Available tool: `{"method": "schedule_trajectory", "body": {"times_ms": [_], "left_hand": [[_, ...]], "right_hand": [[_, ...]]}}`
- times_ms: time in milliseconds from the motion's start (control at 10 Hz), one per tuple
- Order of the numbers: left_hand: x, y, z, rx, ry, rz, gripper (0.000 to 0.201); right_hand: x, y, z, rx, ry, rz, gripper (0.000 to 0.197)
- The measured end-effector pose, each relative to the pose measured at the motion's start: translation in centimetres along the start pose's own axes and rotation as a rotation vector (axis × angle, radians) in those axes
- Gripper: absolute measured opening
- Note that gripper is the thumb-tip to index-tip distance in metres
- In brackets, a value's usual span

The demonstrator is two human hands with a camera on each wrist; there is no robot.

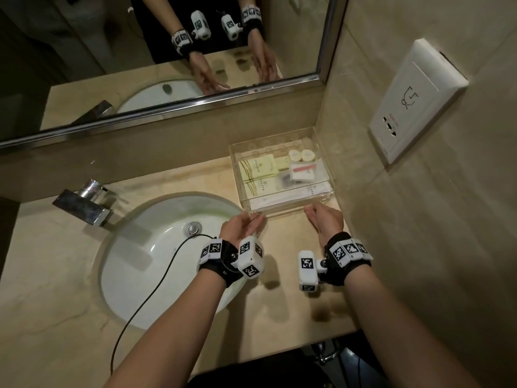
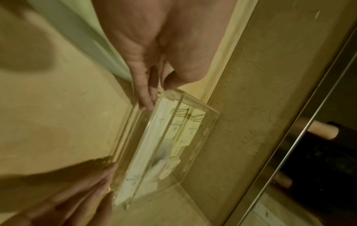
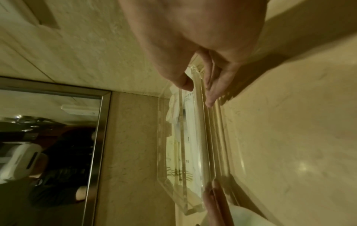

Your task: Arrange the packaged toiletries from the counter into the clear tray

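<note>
The clear tray [image 1: 319, 198] stands on the beige stone tabletop [image 1: 279, 303] in the back right corner, close to the side wall and the low backsplash under the mirror [image 1: 140, 51], just right of the white sink [image 1: 134, 247]; inside it lie the packaged toiletries: two pale yellow sachets [image 1: 256, 169] at the left, two small round caps [image 1: 300, 156] at the back, a clear packet with a pink strip [image 1: 303, 172] at the right, and a long white packet [image 1: 285, 197] along the near wall; the left hand [image 1: 242, 225] reaches to the tray's near left corner, its fingers [image 2: 144, 91] straight and laid against the near wall while the thumb meets the corner edge, so it is open and touching rather than clasping; the right hand [image 1: 326, 217] stands at the near right corner, fingers [image 3: 214, 91] extended along the outside of the near wall and the thumb at the rim, likewise open, with nothing carried in it; whether either thumb truly presses the acrylic I cannot tell; a chrome tap [image 1: 84, 203] stands left of the sink, a black cable [image 1: 156, 278] trails across the basin from the left wrist, and a white socket plate [image 1: 414, 102] is fixed to the right wall.
</note>
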State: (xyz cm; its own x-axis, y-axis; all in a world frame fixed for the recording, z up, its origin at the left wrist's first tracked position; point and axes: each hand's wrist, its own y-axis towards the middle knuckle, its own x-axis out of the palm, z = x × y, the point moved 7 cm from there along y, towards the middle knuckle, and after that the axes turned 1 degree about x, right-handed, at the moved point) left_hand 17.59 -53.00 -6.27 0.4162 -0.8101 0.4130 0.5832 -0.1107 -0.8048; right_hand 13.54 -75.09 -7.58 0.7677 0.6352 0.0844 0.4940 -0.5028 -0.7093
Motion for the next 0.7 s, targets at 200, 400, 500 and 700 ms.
{"method": "schedule_trajectory", "body": {"times_ms": [200,400,500,700], "left_hand": [[0.2,0.3,0.3,0.024,-0.085,0.014,0.030],[3.2,-0.9,0.8,-0.068,-0.146,-0.089,0.036],[2.5,-0.9,1.0,-0.059,-0.053,-0.054,0.036],[-0.6,-0.9,3.2,0.149,0.267,0.109,0.017]], "right_hand": [[0.8,-0.5,-0.5,0.031,0.124,-0.047,0.034],[2.9,-0.5,-2.5,0.041,0.132,-0.129,0.038],[2.9,-0.4,-2.4,0.048,0.090,-0.176,0.039],[2.0,-1.6,-2.0,0.013,-0.132,-0.110,0.026]]}}
